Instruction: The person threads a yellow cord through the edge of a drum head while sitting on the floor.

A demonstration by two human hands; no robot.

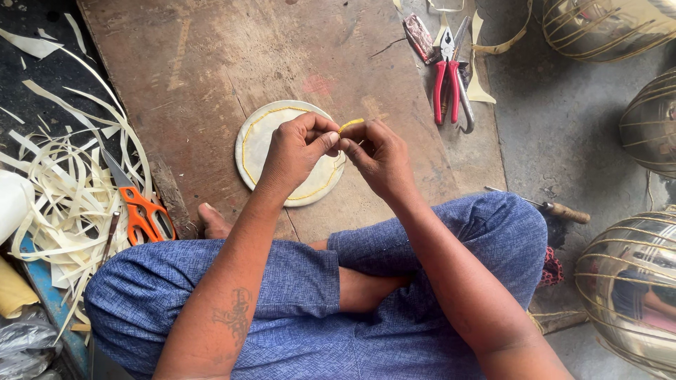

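Both hands met over a white round disc that lay flat on a worn wooden board, and between them they pinched a short piece of yellow cord. The left hand had thumb and forefinger clenched on the near part of the cord, and the right hand gripped it just beside, so that its free tip stuck up and to the right. A matching yellow line ran around the disc just inside its rim, so the work looked to be at the stage of laying or finishing that edging; the next move seemed to call for a fine, steady pinch and for bringing the cord down to the rim without slackening it. Red-handled pliers lay well apart at the board's far right corner, orange-handled scissors rested among pale cut strips to the left, and shiny wire-wrapped globes stood on the floor to the right.
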